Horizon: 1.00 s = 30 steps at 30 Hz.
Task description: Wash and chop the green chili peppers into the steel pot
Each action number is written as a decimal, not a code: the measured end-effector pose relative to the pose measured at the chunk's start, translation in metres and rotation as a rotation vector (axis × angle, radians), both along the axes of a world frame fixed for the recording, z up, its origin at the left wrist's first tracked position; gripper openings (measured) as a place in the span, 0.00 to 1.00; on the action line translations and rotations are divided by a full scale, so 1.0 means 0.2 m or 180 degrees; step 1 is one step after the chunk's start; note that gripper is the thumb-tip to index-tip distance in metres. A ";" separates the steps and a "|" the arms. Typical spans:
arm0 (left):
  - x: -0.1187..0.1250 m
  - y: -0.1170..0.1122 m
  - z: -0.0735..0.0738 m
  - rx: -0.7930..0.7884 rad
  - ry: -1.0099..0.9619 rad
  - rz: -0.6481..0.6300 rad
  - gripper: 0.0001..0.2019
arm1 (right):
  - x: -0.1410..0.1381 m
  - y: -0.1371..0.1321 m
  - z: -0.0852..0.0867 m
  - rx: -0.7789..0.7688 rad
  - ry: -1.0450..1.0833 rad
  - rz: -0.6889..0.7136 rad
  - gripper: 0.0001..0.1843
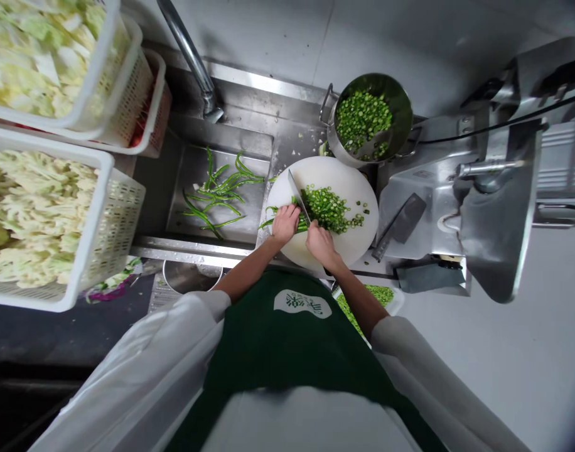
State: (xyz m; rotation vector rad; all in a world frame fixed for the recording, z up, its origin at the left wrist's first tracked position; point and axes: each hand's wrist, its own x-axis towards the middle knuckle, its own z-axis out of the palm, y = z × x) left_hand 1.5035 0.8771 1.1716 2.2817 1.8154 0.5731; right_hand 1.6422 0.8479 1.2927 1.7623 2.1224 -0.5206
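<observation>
The right hand [321, 243] is wrapped around the handle of a long knife [298, 193], whose blade slants toward the far left across the round white board [356, 179]. The left hand [286, 223] is narrow, fingers bunched over a few long green peppers [302, 224] on the board's near left, just beside the blade, presumably to steady them and line them up under the edge. Chopped pieces [332, 210] lie in a heap right of the blade, probably because cut rounds fall to that side. The pot [403, 116] stands just beyond the board and already holds similar pieces, a spot that seems picked for a short transfer. Whole peppers [224, 191] lie loose in the sink [257, 216] to the left, likely for easy reach by the left hand. Counted, there is one board, one pot, one tap [188, 47] and two blades: the knife in use and a cleaver [400, 226] lying on the right. On the left I make out one near basket [113, 216] of cauliflower and three rims in the far stack [109, 59], cabbage on top. The whole peppers overlap too much to number, and how many the left hand covers, I cannot tell.
</observation>
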 end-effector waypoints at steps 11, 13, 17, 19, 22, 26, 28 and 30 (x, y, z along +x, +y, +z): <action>0.01 0.00 0.00 -0.0224 -0.0311 0.0101 0.16 | -0.01 0.00 0.05 -0.0144 -0.0117 0.0016 0.20; 0.01 0.00 0.00 -0.0228 -0.0335 0.0136 0.16 | -0.01 0.03 0.05 -0.0145 -0.0092 0.0032 0.20; 0.01 0.00 0.00 -0.0187 -0.0273 0.0148 0.15 | 0.04 0.01 0.08 -0.0182 0.0009 0.0138 0.16; 0.01 0.00 0.00 -0.0177 -0.0235 0.0157 0.14 | 0.03 0.00 0.07 -0.0159 0.0001 0.0109 0.16; 0.01 0.00 0.00 -0.0172 -0.0239 0.0206 0.14 | -0.01 0.01 0.03 -0.0111 0.0005 0.0012 0.17; 0.01 0.00 0.01 -0.0173 -0.0288 0.0253 0.14 | 0.03 0.02 0.06 -0.0123 0.0097 0.0050 0.15; 0.01 0.00 0.00 -0.0203 -0.0297 0.0235 0.14 | 0.07 0.00 0.09 -0.0156 0.0143 0.0080 0.14; 0.02 0.00 0.00 -0.0235 -0.0297 0.0234 0.14 | 0.09 -0.01 0.08 -0.0192 0.0155 0.0047 0.14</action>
